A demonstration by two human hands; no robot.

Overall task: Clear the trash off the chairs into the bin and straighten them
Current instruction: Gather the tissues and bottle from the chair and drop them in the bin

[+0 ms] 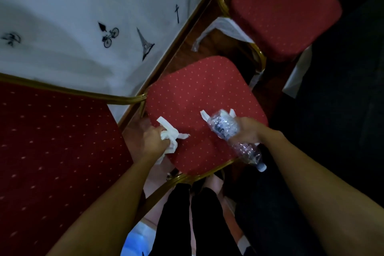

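left hand [152, 138]: closed round crumpled white tissue paper [170, 134]
right hand [247, 131]: wrapped on crushed clear plastic bottle [234, 137], plus tissue scraps
where: over the middle red dotted padded chair seat [199, 97]
step: picking trash off the chair
next: probably carry it binwards, bin's not in sight tho

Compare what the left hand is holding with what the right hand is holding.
The left hand grips crumpled white tissue; the right hand grips a crushed clear plastic bottle. The tissue is soft, opaque and bunched in the fist, while the bottle is see-through, long, labelled and sticks out both sides of the hand, cap pointing down towards the person. Both are held over the same red chair seat, and a few white scraps show beside the bottle.
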